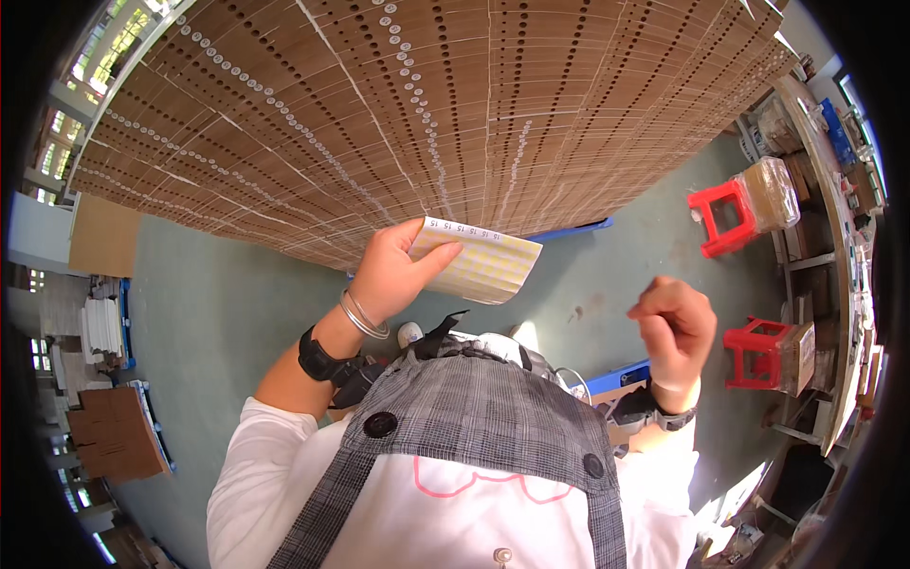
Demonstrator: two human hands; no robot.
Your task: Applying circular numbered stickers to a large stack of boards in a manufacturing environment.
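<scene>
Two hands rise from the lower edge above a grey checked pinafore (474,417) with dark round buttons, worn over white sleeves. At ten o'clock of the bib, the left hand (393,270) is raised with its wrist bent, banded by thin metal bangles (360,318) and a black strap. Its thumb lies across the front of a sticker sheet (488,266) and the fingers are folded behind, so the sheet is pinched at its left end. That sheet is thin, pale yellow paper, gridded with small round labels, slightly curved, its free end pointing toward three o'clock. The right hand (673,327) hangs at three o'clock of the sheet, well apart from it, fingers curled loosely inward with tips drawn together; whether anything small sits between them cannot be told.

Beyond both hands lies smooth grey-green floor (227,313), open between the sheet and the right hand. Farther, at twelve o'clock, a broad stack of flat brown cardboard (455,104) shows ribbed edges, rows of punched holes and lines of white dots. At two to three o'clock stand two red plastic stools (720,218) beside a long desk (834,228).
</scene>
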